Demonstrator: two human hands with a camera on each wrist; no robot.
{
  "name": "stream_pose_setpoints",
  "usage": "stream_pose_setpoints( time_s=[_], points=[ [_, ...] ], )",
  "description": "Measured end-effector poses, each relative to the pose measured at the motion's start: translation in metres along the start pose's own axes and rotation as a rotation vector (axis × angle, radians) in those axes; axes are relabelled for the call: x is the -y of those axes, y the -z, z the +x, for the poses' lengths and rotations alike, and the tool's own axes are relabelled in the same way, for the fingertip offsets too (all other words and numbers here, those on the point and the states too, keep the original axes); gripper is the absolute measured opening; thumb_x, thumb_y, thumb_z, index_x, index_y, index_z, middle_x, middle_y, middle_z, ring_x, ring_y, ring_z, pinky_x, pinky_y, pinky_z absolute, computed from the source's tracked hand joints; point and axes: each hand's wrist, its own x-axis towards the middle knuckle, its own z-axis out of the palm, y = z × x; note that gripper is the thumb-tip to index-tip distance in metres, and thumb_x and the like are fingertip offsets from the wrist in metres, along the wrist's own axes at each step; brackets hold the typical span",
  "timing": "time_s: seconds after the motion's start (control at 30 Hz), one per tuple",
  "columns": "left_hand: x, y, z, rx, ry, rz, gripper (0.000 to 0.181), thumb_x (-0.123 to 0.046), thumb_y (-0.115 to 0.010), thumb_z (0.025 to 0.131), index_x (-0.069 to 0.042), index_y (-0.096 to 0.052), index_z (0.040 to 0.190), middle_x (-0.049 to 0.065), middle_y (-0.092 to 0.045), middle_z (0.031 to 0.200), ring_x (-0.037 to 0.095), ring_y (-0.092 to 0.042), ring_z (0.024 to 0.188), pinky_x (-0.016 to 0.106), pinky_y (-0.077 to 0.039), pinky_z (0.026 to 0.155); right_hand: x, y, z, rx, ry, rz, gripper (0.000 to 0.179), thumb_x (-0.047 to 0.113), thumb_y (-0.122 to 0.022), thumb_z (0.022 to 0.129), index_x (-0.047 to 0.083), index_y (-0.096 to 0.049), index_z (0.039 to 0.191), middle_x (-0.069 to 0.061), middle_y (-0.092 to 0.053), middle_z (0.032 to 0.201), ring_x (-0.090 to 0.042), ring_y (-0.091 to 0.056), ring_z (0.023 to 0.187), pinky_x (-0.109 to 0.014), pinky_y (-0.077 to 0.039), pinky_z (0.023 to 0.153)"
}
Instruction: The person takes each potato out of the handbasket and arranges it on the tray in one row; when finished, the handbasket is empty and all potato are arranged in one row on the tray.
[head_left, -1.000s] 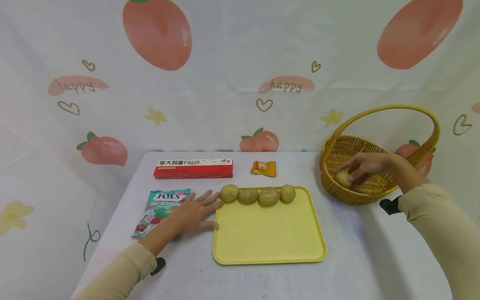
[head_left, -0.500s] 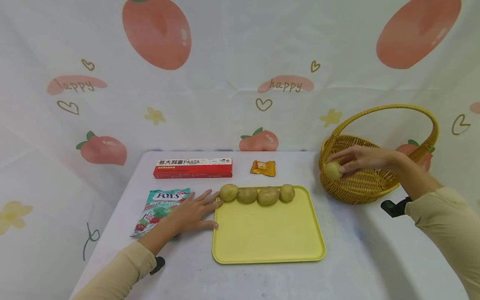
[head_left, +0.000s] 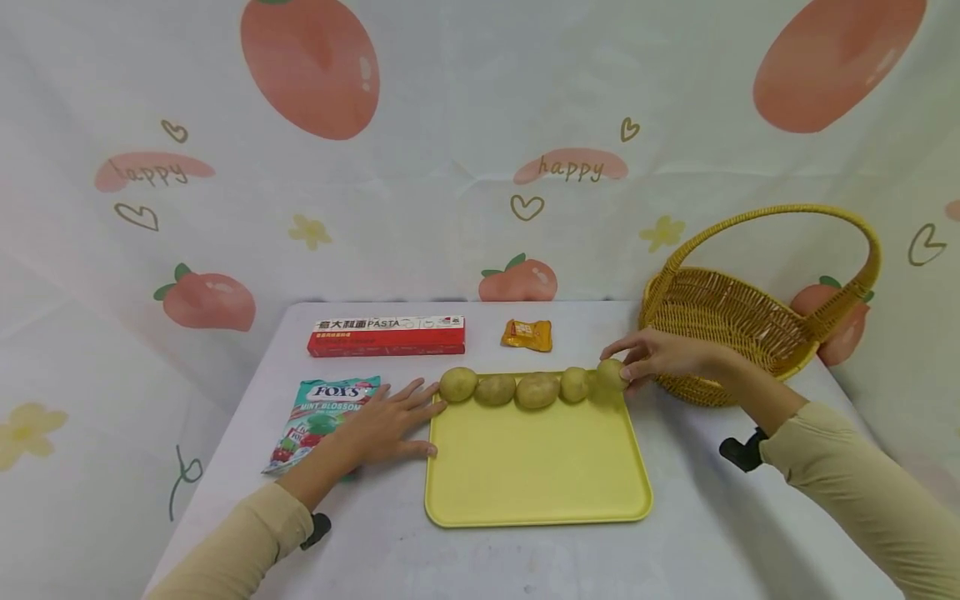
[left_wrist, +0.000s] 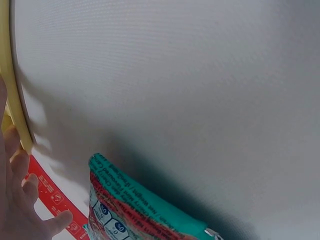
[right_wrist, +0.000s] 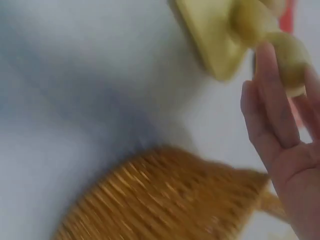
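Note:
A yellow tray [head_left: 540,467] lies on the table in the head view, with several potatoes [head_left: 537,390] in a row along its far edge. Over its far right corner my right hand [head_left: 663,354] pinches another potato [head_left: 611,375] between fingertips and thumb, beside the row's right end. The right wrist view also shows that held potato [right_wrist: 290,62] at the fingers. My left hand [head_left: 382,429] is spread, its fingertips at the tray's left edge and the leftmost potato. Under and beside that hand lies a green candy bag [head_left: 318,417], partly covered.
A yellow wicker basket [head_left: 720,312] with a tall arched handle stands at the right, partly behind my right forearm. At the back lie a red and white pasta box [head_left: 386,337] and a small orange packet [head_left: 527,335]. A printed cloth hangs behind the table.
My right hand has lifted the potato out of the basket and carried it left to the tray's far right corner. My left hand has stayed in place.

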Motion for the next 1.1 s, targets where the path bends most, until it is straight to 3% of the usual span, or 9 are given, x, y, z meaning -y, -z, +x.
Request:
stream_pose_setpoints(
  time_s=[0.1,0.23,0.33,0.53,0.73,0.87,1.0,1.1],
  points=[
    [0.001,0.000,-0.002,0.001,0.005,0.008,0.078,-0.069,-0.052,0.090,-0.025,-0.041,0.153,0.003,-0.026,0.164,0.032,-0.017,0.151,0.069,-0.020,0.112,-0.010,-0.012,0.011,-0.043,0.026,-0.024,0.045,0.000,-0.059,0.098,-0.016,-0.043,0.137,-0.024,-0.066,0.107,-0.040,-0.069,0.096,-0.043,-0.057,0.085],
    [0.001,0.001,-0.003,-0.001,0.006,0.007,0.077,-0.069,-0.053,0.090,-0.025,-0.041,0.153,0.003,-0.026,0.164,0.032,-0.017,0.151,0.069,-0.020,0.112,-0.017,-0.024,0.022,-0.156,0.107,-0.235,0.042,0.004,-0.064,0.096,-0.016,-0.051,0.131,-0.020,-0.072,0.091,-0.033,-0.072,0.085,-0.034,-0.058,0.076],
    [0.001,0.001,-0.003,-0.004,0.003,-0.001,0.077,-0.068,-0.053,0.090,-0.024,-0.042,0.153,0.004,-0.027,0.163,0.033,-0.017,0.151,0.069,-0.020,0.112,-0.014,-0.028,0.025,-0.234,0.111,-0.383,0.042,0.010,-0.067,0.095,-0.014,-0.057,0.128,-0.012,-0.073,0.085,-0.026,-0.070,0.081,-0.028,-0.053,0.070],
    [0.001,0.000,-0.002,-0.003,-0.004,0.001,0.077,-0.068,-0.052,0.091,-0.024,-0.041,0.153,0.004,-0.027,0.163,0.032,-0.017,0.151,0.069,-0.020,0.112,-0.009,-0.033,0.023,-0.257,0.083,-0.429,0.042,0.012,-0.066,0.096,-0.013,-0.057,0.128,-0.013,-0.071,0.093,-0.027,-0.067,0.086,-0.033,-0.053,0.073],
    [0.000,0.004,-0.003,0.002,0.001,-0.005,0.077,-0.066,-0.054,0.091,-0.021,-0.042,0.153,0.005,-0.028,0.163,0.034,-0.019,0.151,0.070,-0.020,0.112,0.007,-0.031,0.001,-0.235,0.032,-0.404,0.048,0.020,-0.061,0.100,-0.007,-0.051,0.139,-0.017,-0.067,0.110,-0.029,-0.068,0.095,-0.037,-0.054,0.080],
    [0.002,0.010,-0.005,0.002,0.012,0.003,0.074,-0.061,-0.057,0.092,-0.020,-0.043,0.152,0.005,-0.032,0.161,0.034,-0.022,0.150,0.070,-0.023,0.110,0.021,-0.017,-0.021,-0.251,0.050,-0.421,0.045,0.020,-0.059,0.101,-0.003,-0.052,0.140,-0.015,-0.068,0.113,-0.029,-0.066,0.100,-0.039,-0.053,0.082],
    [0.015,0.017,-0.009,-0.033,0.050,0.023,0.073,-0.053,-0.060,0.094,-0.019,-0.039,0.155,0.007,-0.034,0.160,0.034,-0.025,0.149,0.067,-0.026,0.111,0.025,0.000,-0.042,-0.337,0.048,-0.518,0.043,0.020,-0.061,0.100,-0.001,-0.056,0.137,-0.009,-0.070,0.110,-0.024,-0.065,0.101,-0.041,-0.053,0.083],
    [0.031,0.024,-0.014,-0.093,0.104,-0.012,0.075,-0.045,-0.065,0.094,-0.017,-0.035,0.156,0.011,-0.032,0.160,0.037,-0.025,0.148,0.065,-0.025,0.112,0.025,0.011,-0.055,-0.417,0.012,-0.595,0.046,0.020,-0.062,0.100,-0.003,-0.054,0.138,-0.019,-0.068,0.115,-0.035,-0.064,0.107,-0.052,-0.052,0.088]
  ],
)
